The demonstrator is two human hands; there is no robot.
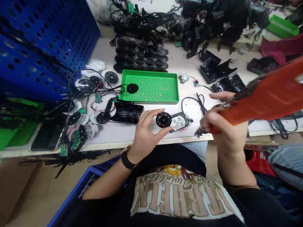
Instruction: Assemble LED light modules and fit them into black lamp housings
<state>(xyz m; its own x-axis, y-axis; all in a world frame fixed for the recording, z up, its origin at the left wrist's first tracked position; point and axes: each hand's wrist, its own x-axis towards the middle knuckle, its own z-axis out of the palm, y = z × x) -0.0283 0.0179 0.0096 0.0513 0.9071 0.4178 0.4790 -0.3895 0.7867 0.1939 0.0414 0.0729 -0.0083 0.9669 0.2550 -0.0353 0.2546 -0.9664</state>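
My left hand (pixel 148 130) holds a black perforated disc (pixel 163 119) in a narrow pinch, thumb and fingers on its rim. The disc sits up off the table, just beside a metal-backed LED plate (pixel 178 122) with clear lenses, without touching it. Holding by the rim works well here: the face stays in my view, and small finger moves can turn the disc while my wrist stays steady (the tiny coloured flecks on its face are too small for me to make out).

My right hand (pixel 223 132) is closed firmly around an orange-bodied tool (pixel 265 94), whose long body reaches toward the upper right. My hand hides its tip, so I can't say exactly what kind of tool it is. A small cluster of metal bits (pixel 200 132) lies at the table's front edge (pixel 106 146), just under my right fingers, so they could easily get knocked off.

Working room is tight. There is only a narrow gap between my hands, with a black cylindrical lamp housing (pixel 126 112) lying to the left and a green perforated tray (pixel 148 73) behind. Loose black cables (pixel 201 104) curl in on the right, where the orange body could snag them.
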